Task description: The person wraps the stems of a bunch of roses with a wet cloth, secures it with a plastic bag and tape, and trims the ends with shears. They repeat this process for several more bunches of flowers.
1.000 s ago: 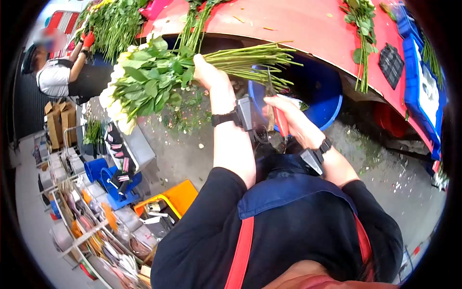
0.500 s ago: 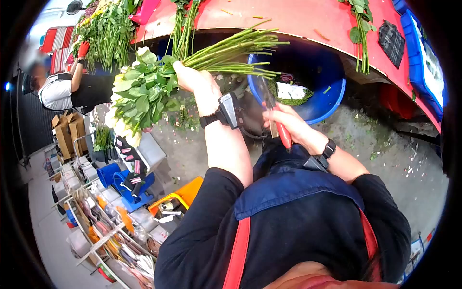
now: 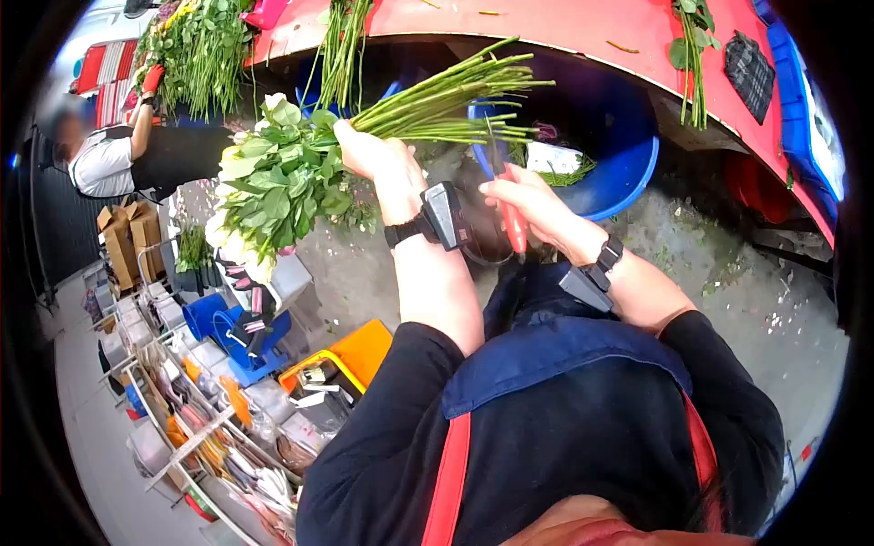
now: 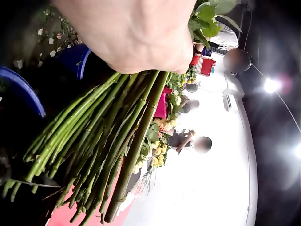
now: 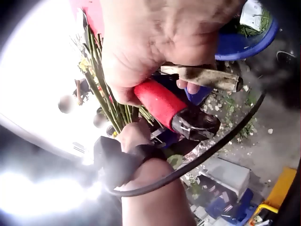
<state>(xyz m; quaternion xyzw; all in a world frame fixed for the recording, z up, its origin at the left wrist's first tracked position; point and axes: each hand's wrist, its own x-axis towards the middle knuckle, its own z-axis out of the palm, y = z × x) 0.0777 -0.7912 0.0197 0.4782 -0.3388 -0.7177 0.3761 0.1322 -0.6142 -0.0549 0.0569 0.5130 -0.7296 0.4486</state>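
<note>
My left grip (image 3: 369, 150) is clamped around the flower bunch (image 3: 282, 177), with the stems reaching over the blue tub (image 3: 628, 177) and the blooms pointing away from it. My right grip (image 3: 537, 207) is curled tight on the red-handled shears (image 3: 513, 226). Their blades point up beside the stem ends at the tub's near edge, and the red desk (image 3: 564, 32) overhangs the tub.

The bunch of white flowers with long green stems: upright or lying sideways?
Sideways: the left hand grips the bunch, blooms pointing left, cut stem ends pointing right.
</note>
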